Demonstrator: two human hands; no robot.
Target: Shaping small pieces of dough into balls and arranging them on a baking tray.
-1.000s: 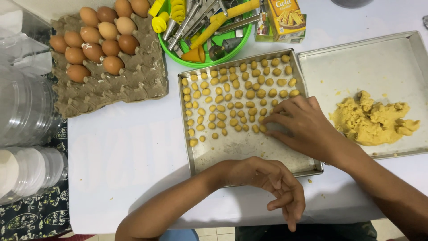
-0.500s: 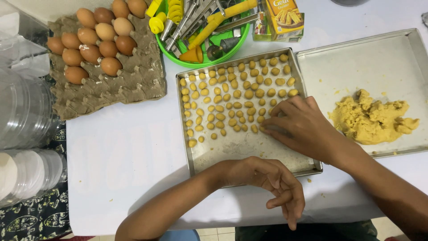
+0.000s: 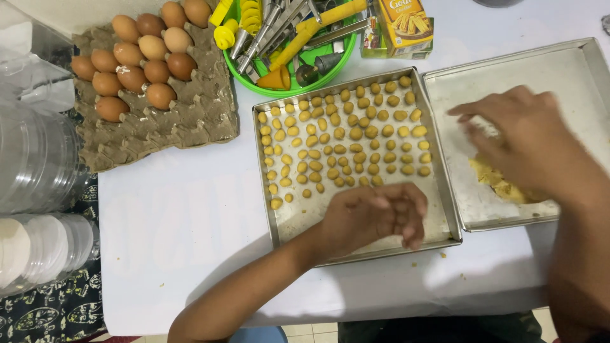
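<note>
White table (image 3: pixel 178 254) bears two trays; both hands' fingers loosely curled, grip unclear.

This was a home kitchen set up for baking. A white-covered counter (image 3: pixel 190 228) carried a cardboard tray of brown eggs (image 3: pixel 136 54) at upper left, a green bowl of kitchen tools (image 3: pixel 289 38) at top centre, a metal baking tray (image 3: pixel 283 222) filled with rows of small dough balls (image 3: pixel 343 136), and a second tray (image 3: pixel 572 60) holding yellow dough (image 3: pixel 499 184) at right. Clear plastic jars (image 3: pixel 32 165) stood at the left edge.
</note>
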